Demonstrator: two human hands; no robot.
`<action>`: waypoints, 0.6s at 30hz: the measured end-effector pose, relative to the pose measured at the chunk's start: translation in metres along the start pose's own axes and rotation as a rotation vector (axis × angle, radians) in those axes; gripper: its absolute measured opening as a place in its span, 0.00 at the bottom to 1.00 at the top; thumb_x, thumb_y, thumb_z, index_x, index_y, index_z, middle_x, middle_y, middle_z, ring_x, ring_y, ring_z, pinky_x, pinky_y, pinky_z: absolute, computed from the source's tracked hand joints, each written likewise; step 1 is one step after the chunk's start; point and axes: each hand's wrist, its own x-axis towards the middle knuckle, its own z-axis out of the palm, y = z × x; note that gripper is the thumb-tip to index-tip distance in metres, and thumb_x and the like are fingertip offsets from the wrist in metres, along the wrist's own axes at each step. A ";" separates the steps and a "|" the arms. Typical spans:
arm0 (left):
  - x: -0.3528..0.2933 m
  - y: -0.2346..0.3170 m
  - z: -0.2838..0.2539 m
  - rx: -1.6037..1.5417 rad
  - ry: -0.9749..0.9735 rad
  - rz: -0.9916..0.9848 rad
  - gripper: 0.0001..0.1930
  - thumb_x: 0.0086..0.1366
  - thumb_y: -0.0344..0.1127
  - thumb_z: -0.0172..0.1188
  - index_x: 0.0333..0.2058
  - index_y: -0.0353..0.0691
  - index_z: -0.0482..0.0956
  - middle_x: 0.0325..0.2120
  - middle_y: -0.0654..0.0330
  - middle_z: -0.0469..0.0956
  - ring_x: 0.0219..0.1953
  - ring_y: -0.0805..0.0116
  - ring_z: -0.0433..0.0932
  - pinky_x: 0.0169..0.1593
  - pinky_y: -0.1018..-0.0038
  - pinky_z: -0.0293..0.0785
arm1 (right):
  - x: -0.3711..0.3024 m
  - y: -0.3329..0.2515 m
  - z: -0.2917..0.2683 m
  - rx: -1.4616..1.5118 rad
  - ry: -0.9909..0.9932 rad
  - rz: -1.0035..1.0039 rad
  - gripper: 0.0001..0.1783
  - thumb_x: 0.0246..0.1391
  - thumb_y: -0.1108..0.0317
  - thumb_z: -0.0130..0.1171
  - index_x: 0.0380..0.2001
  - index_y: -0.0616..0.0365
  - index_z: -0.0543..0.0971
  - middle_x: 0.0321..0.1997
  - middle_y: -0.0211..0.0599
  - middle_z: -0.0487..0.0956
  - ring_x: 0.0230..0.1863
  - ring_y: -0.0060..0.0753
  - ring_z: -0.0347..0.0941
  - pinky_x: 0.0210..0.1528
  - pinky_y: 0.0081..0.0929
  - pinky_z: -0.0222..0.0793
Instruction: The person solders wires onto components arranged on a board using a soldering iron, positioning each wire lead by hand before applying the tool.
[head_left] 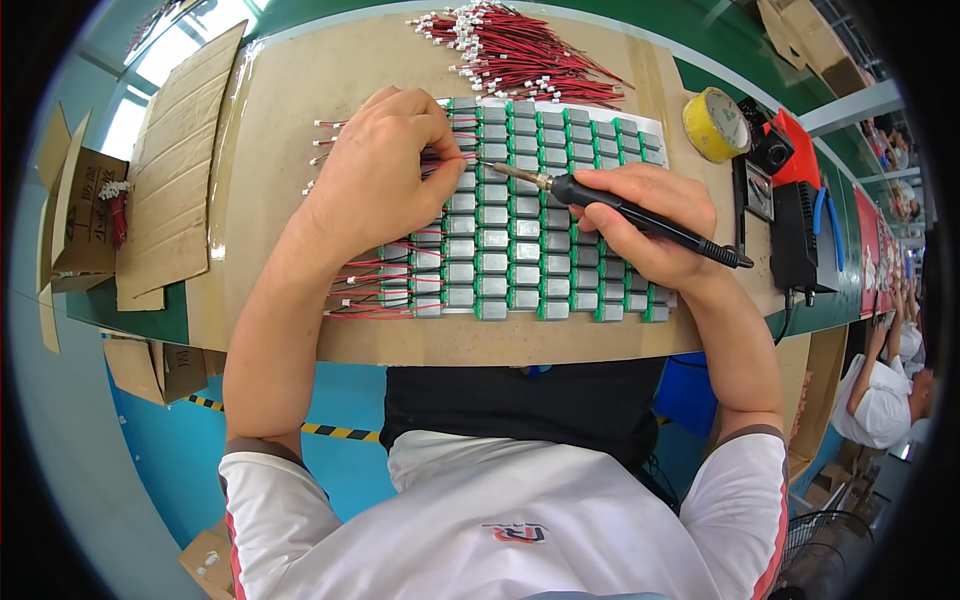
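Observation:
Rows of small grey motors with green ends (525, 230) lie side by side on a white sheet over the cardboard. My right hand (655, 215) grips a black-handled soldering iron (640, 212); its tip points left, close to a motor in the upper rows. Just left of that tip, my left hand (390, 165) pinches a thin red wire (462, 157) between thumb and forefinger. Red and black wires with white connectors (365, 290) stick out from the left-hand motors, partly hidden under my left hand and forearm.
A heap of red wires with white connectors (520, 55) lies at the far edge. To the right are a yellow tape roll (716, 125), a black box-shaped unit (795, 235) and blue-handled pliers (830, 225). Cardboard boxes (85, 205) stand left; another person (880, 385) sits far right.

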 end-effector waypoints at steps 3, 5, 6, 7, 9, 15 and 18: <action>0.000 0.000 0.000 0.002 0.001 -0.001 0.05 0.60 0.30 0.70 0.31 0.34 0.84 0.37 0.57 0.82 0.47 0.55 0.79 0.55 0.61 0.75 | 0.001 -0.001 -0.001 -0.008 -0.007 0.000 0.18 0.55 0.78 0.73 0.50 0.67 0.87 0.33 0.43 0.87 0.30 0.36 0.83 0.32 0.29 0.76; 0.000 0.001 0.000 0.002 0.000 -0.003 0.05 0.60 0.30 0.70 0.31 0.34 0.84 0.37 0.57 0.82 0.47 0.55 0.79 0.54 0.61 0.75 | 0.000 -0.001 -0.001 -0.006 -0.007 0.002 0.18 0.55 0.78 0.73 0.50 0.67 0.87 0.33 0.42 0.87 0.30 0.36 0.83 0.32 0.29 0.76; 0.000 0.001 0.000 0.002 -0.003 -0.005 0.05 0.60 0.30 0.70 0.31 0.34 0.84 0.37 0.57 0.82 0.47 0.55 0.79 0.54 0.61 0.75 | 0.000 -0.001 0.000 -0.004 -0.006 0.003 0.18 0.55 0.78 0.73 0.50 0.67 0.87 0.33 0.42 0.87 0.30 0.36 0.83 0.33 0.29 0.77; 0.000 0.001 0.000 0.002 -0.006 -0.008 0.05 0.60 0.30 0.70 0.31 0.34 0.84 0.37 0.57 0.82 0.47 0.55 0.79 0.54 0.61 0.75 | 0.000 -0.001 -0.001 -0.003 -0.006 0.003 0.18 0.55 0.78 0.73 0.50 0.67 0.87 0.33 0.42 0.87 0.30 0.36 0.83 0.33 0.29 0.77; 0.000 0.002 0.000 0.008 -0.003 -0.006 0.05 0.60 0.30 0.70 0.31 0.34 0.84 0.37 0.57 0.82 0.47 0.55 0.79 0.54 0.61 0.75 | 0.001 -0.002 -0.001 0.008 -0.006 0.000 0.18 0.55 0.78 0.73 0.50 0.68 0.87 0.33 0.43 0.87 0.30 0.36 0.84 0.33 0.29 0.77; 0.000 0.002 -0.001 0.012 -0.003 -0.009 0.05 0.60 0.30 0.70 0.31 0.34 0.84 0.37 0.57 0.82 0.47 0.55 0.79 0.54 0.61 0.75 | 0.002 -0.002 -0.001 0.003 -0.013 -0.024 0.19 0.55 0.79 0.73 0.50 0.68 0.87 0.33 0.43 0.87 0.30 0.37 0.84 0.33 0.29 0.77; 0.000 0.003 -0.001 0.011 -0.006 -0.013 0.05 0.60 0.30 0.70 0.31 0.34 0.84 0.37 0.57 0.82 0.47 0.55 0.79 0.54 0.61 0.75 | 0.002 -0.003 -0.001 0.001 -0.011 -0.025 0.19 0.55 0.79 0.73 0.51 0.68 0.87 0.33 0.43 0.87 0.30 0.37 0.84 0.33 0.29 0.77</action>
